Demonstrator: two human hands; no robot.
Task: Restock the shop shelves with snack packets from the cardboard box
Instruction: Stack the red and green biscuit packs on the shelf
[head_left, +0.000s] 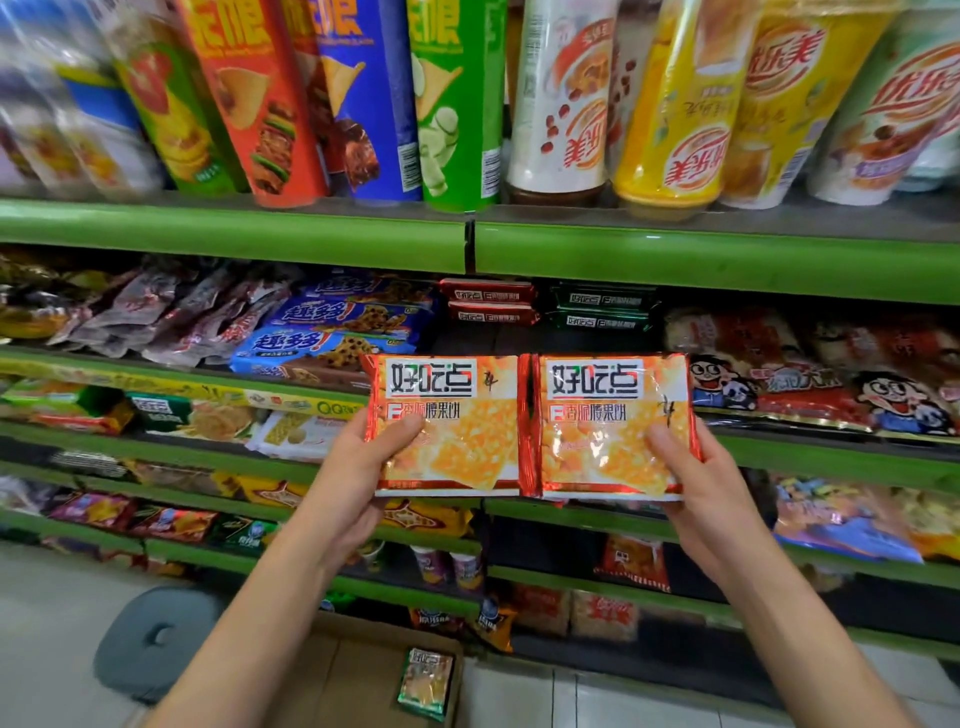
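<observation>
I hold two orange-and-red biscuit packets side by side in front of the shelves. My left hand (358, 462) grips the left packet (449, 415) at its lower left corner, thumb on the front. My right hand (696, 478) grips the right packet (605, 421) at its lower right corner. Just behind them, the second shelf holds stacked red packets (488, 304) and green packets (602, 309) of the same brand. The cardboard box (353, 670) lies on the floor below, with a green packet (427, 680) in it.
Green shelves (467, 244) fill the view. Tall crisp tubes (270, 104) and drink cups (670, 104) stand on the top shelf. Blue cookie packs (332, 338) and cartoon snack bags (810, 384) flank the gap. A grey stool (156, 639) stands at the lower left.
</observation>
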